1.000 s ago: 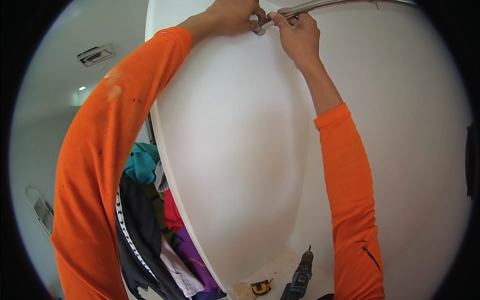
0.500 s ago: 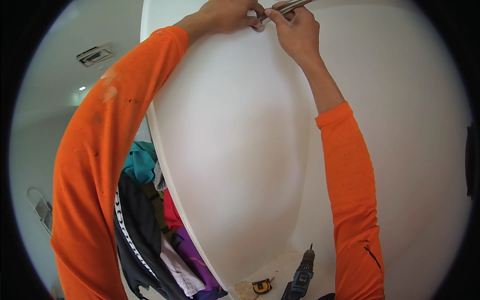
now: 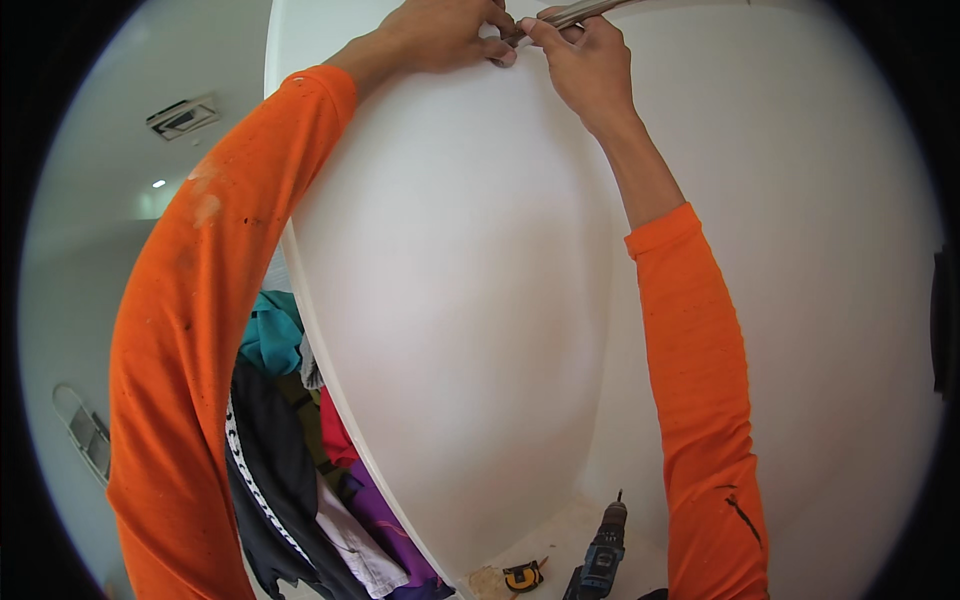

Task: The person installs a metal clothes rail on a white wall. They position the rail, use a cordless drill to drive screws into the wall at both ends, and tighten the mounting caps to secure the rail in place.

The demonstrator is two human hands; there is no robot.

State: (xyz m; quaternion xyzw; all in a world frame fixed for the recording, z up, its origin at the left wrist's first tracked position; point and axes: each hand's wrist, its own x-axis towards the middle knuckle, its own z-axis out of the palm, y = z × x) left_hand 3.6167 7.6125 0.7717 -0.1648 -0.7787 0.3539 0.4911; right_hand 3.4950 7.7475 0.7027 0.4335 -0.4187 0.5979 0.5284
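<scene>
High at the top of the view, my left hand [image 3: 440, 35] has its fingers curled round the lower end of a long metal rail [image 3: 583, 12], where the small round fitting seen earlier is largely hidden. Just right of it, my right hand [image 3: 590, 72] is closed on that rail, thumb along its near side. The rail slants up to the right against the inside of a white cabinet or closet [image 3: 450, 260], beside its side panel.
Below, a blue-and-black drill [image 3: 598, 565] stands upright near a yellow tape measure [image 3: 522, 576]. Left of the panel's edge [image 3: 330, 385] are piled clothes [image 3: 270, 470]. A stepladder [image 3: 85, 440] is farther left; a vent [image 3: 182, 117] is on the ceiling.
Both hands sit slightly farther left in the picture, still at the rail. The panel's edge has shifted left too. The round fitting has become more covered by my left fingers.
</scene>
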